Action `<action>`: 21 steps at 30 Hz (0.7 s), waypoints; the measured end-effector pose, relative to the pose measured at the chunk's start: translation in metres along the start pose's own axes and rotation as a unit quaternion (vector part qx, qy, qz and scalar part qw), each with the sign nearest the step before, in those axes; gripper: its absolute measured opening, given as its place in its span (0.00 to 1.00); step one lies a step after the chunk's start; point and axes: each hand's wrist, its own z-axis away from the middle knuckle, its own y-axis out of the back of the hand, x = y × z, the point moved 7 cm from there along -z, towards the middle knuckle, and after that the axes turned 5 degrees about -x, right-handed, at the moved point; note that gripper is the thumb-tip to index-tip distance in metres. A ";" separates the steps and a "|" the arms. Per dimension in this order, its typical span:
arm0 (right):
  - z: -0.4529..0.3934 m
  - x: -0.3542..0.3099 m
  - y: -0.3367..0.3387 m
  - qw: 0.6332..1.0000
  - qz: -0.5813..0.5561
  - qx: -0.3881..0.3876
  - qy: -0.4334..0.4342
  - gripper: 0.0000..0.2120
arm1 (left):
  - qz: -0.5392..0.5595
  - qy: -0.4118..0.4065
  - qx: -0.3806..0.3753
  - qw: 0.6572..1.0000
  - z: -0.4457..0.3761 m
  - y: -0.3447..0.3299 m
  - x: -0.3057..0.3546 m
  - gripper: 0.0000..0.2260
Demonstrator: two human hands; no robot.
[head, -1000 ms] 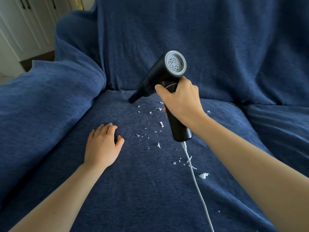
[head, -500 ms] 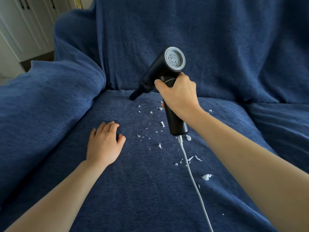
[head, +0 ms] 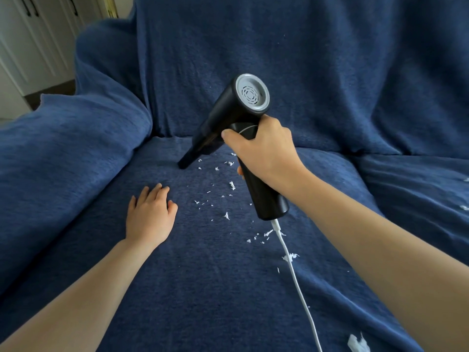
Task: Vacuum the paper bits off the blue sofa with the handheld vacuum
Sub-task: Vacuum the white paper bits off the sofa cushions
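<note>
Right grip point(head: 264, 151) grasps the vacuum point(head: 228, 118), nozzle down on the sofa point(head: 203, 288); paper bits point(head: 231, 185) lie just left. Left grip point(head: 149, 214) rests released.

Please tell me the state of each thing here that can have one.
handheld vacuum: held, nozzle down at the seat
right hand: grips the vacuum's handle
left hand: flat on the seat
paper bits: many scattered on the seat
white cable: plugged into the handle's end

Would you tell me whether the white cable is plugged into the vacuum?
Plugged in: the white cable enters the bottom end of the vacuum handle, gripped by the right hand.
</note>
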 end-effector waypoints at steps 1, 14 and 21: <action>-0.001 0.002 0.004 1.000 0.016 0.009 0.001 0.11 | 0.001 0.004 -0.002 1.000 0.001 0.000 0.000 0.22; -0.005 0.033 0.043 0.997 0.001 0.065 -0.043 0.10 | 0.001 0.027 -0.004 1.000 0.005 0.000 0.009 0.22; -0.001 0.030 0.042 0.998 -0.003 0.049 -0.033 0.09 | -0.013 0.031 -0.012 0.999 0.009 -0.003 0.018 0.23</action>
